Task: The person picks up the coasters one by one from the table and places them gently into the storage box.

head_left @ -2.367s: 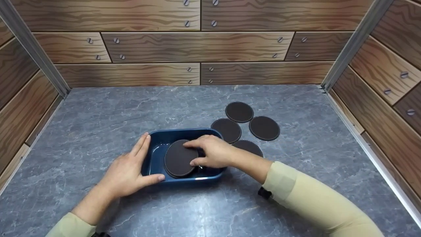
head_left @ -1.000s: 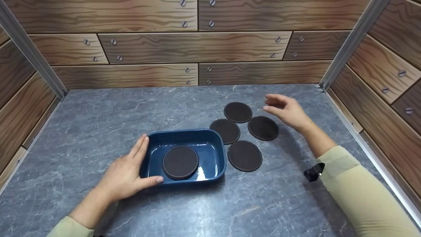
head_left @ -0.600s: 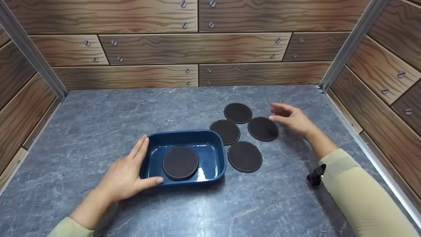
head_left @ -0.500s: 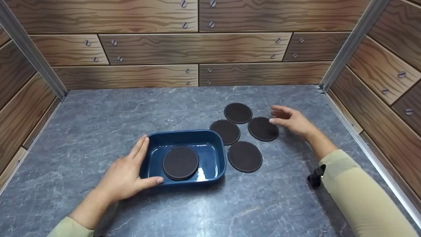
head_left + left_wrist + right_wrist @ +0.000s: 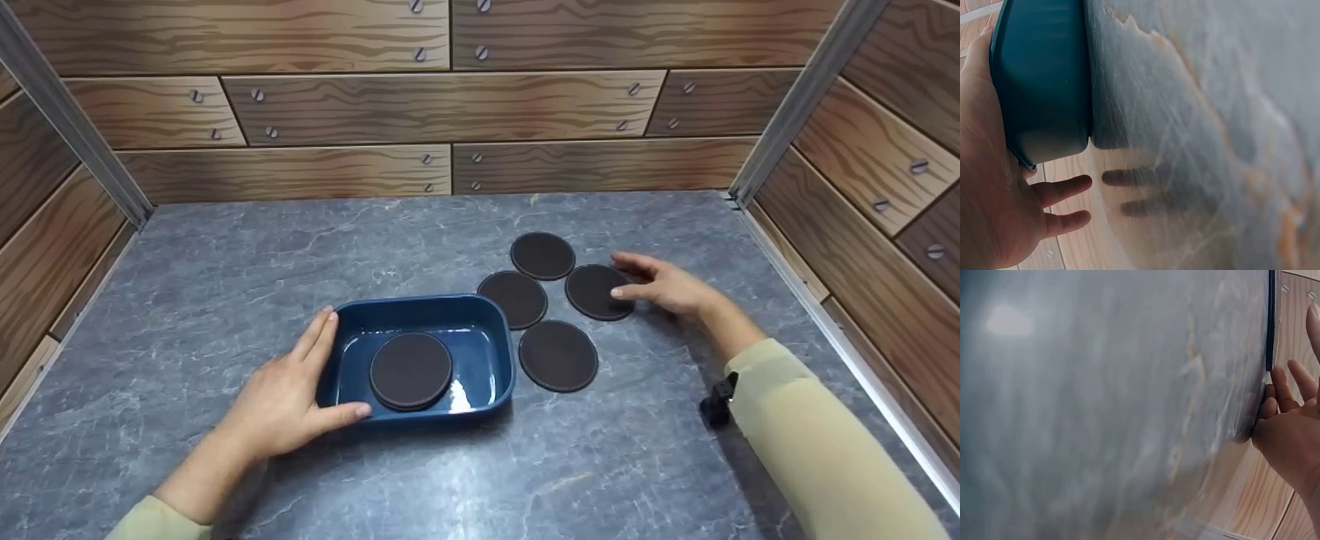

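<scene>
A blue rectangular dish (image 5: 480, 352) sits on the table with a round dark brown stitched coaster (image 5: 411, 370) inside, apparently on top of at least one more. My left hand (image 5: 281, 405) holds its left end, thumb over the front rim and fingers at the back left corner. In the left wrist view, two fingers of the left hand (image 5: 994, 197) extend free below the dish (image 5: 1044, 79). Over the rightmost coaster (image 5: 592, 289) reaches my right hand (image 5: 671, 289), thumb above its right side, fingers loosely bent beyond its edge. Whether they touch cannot be told.
Right of the dish lie three more coasters: a back one (image 5: 542, 256), one at the dish's corner (image 5: 514, 298) and a front one (image 5: 559, 356). Wood-patterned walls (image 5: 450, 109) enclose the grey marbled table (image 5: 300, 247) at the back and sides.
My right hand has let go of the coaster in the dish, swung to the right and lowered to the rightmost coaster. The left hand has stayed on the dish.
</scene>
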Demonstrator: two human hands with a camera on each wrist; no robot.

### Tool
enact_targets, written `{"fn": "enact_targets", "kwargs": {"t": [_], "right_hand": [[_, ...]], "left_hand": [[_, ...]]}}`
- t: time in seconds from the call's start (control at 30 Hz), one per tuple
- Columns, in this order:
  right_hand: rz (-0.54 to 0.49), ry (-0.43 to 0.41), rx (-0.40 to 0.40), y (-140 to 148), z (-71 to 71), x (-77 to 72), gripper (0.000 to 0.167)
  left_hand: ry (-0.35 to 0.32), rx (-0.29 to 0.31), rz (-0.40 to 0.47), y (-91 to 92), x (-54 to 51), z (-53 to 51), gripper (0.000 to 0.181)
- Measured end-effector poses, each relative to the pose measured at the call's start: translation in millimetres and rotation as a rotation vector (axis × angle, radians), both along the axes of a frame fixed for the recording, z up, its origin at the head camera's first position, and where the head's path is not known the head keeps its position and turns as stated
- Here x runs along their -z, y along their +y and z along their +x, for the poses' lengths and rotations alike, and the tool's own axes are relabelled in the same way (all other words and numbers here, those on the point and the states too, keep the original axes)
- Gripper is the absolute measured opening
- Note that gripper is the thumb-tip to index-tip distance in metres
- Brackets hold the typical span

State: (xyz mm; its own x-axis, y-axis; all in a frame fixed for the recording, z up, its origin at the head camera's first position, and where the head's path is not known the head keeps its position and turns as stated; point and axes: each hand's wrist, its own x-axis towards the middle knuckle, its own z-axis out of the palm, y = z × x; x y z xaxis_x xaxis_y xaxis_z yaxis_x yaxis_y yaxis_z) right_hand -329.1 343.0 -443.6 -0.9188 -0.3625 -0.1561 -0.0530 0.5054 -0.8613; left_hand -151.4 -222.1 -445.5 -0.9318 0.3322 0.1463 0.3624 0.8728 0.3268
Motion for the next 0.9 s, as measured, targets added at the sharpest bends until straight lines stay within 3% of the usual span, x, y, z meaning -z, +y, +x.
{"fn": "enact_targets", "kwargs": {"t": [0.7,0.9], "right_hand": [[0.113,0.058,-0.027,-9.1,-3.5,-0.9,0.087],[0.190,0.083,-0.025,-10.5,-2.4,0.1,0.090]], "left_hand": [[0.025,-0.002,0.005,-0.9,-0.3,0.7,0.123],[0.018,0.002,0.003,-0.6,-0.3,0.1,0.123]]}}
